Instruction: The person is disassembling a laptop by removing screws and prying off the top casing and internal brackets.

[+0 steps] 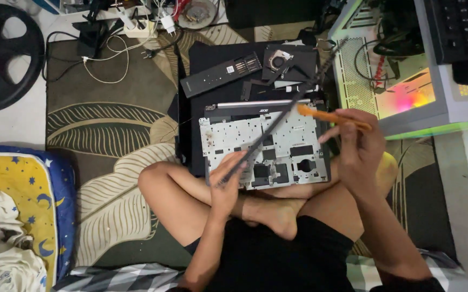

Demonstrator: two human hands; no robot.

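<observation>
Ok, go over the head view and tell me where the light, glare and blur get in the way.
Head view: dim, warm room light; the glowing computer case at right blows out into pink-green glare. The orange pry tool in the right hand is smeared by motion; the long dark strip held by the left hand is soft too. The laptop frame reads clearly. Frame edges bend slightly.

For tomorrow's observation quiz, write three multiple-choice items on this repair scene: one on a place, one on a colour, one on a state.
1. Where does the opened laptop chassis rest?
A on a desk
B on the crossed legs
C on the pillow

2. What colour is the pry tool in the right hand?
A orange
B blue
C white

3. What is the left hand doing?
A lying empty
B gripping a long dark strip
C holding a plug

Answers: B, it lies against the legs; A, its blade is orange; B, its fingers pinch the strip's lower end.
</observation>
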